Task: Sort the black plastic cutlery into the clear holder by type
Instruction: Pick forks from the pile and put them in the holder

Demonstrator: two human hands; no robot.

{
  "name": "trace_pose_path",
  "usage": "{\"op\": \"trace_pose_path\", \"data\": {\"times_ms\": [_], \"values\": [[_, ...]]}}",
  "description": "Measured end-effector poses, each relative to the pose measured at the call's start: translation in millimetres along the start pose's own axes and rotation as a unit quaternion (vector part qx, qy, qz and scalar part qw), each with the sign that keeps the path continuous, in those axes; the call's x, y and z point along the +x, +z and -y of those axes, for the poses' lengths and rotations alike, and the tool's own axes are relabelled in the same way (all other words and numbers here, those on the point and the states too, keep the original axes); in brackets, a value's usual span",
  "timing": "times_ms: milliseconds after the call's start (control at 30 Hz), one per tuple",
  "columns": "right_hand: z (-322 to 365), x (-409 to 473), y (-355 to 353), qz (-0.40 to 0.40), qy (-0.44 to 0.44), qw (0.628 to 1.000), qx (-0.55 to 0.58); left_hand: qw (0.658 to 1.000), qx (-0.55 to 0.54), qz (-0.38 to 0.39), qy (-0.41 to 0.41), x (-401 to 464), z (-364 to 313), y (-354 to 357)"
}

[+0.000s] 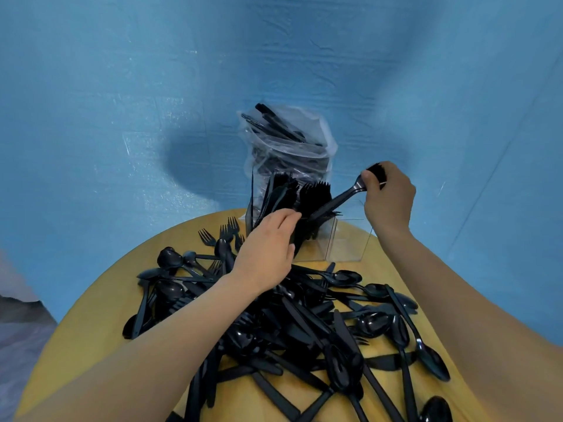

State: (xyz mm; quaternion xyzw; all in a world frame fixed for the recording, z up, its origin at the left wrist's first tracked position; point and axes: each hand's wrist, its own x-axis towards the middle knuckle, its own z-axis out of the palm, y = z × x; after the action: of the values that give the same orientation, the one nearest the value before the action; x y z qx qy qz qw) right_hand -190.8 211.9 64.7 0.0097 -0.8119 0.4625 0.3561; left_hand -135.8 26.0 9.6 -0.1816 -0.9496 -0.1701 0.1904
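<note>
Round yellow table [91, 324] bearing a loose heap of black plastic cutlery [292, 327], with spoons, knives and forks mixed. At 12 o'clock of the heap stands the clear holder [347, 242]: forks [315, 191] upright in its left compartments, the right compartment bare. Left hand [268, 251] rests against the holder's left front. Right hand [388, 194], at 2 o'clock, pinches a fork bundle [341, 199] by the tines, handles angled down into the holder. Behind, a clear plastic bag [289, 138] of cutlery against a blue backdrop [122, 86].

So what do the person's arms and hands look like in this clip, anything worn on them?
Both forearms are bare as far as the frame shows: no sleeves in view. The left hand and right hand carry no gloves, and no rings, watch, bracelet or markings can be seen on either wrist. The fingernails look short and unpainted where they show.
</note>
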Motion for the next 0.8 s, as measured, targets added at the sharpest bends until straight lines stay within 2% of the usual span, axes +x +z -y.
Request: {"op": "trace_pose_path", "data": {"times_ms": [167,367,500,567,633,700,800], "values": [[-1.6,1.8,14.1,-0.021,-0.037,0.999,0.022,0.999,0.049,0.017,0.008,1.9,3.5,4.1],[-4.9,3.9,14.6,-0.058,-0.038,0.997,0.029,0.998,0.058,0.006,0.026,3.1,4.9,3.1],[-1.1,-10.7,32.6,0.013,-0.147,0.987,-0.058,0.997,0.07,0.005,0.033,2.4,4.4,4.7],[-3.7,-21.6,46.1,0.076,-0.214,0.964,-0.142,0.996,0.078,0.005,0.037,1.8,4.9,4.3],[-11.6,-29.8,53.4,0.098,-0.26,0.93,-0.239,0.996,0.082,0.01,0.038,1.1,5.9,3.4],[-16.0,-34.7,49.9,0.099,-0.253,0.917,-0.291,0.996,0.082,0.018,0.038,0.9,7.0,3.4],[-15.0,-37.9,34.1,0.128,-0.229,0.919,-0.293,0.996,0.082,0.034,0.032,-0.3,6.6,5.5]]}}
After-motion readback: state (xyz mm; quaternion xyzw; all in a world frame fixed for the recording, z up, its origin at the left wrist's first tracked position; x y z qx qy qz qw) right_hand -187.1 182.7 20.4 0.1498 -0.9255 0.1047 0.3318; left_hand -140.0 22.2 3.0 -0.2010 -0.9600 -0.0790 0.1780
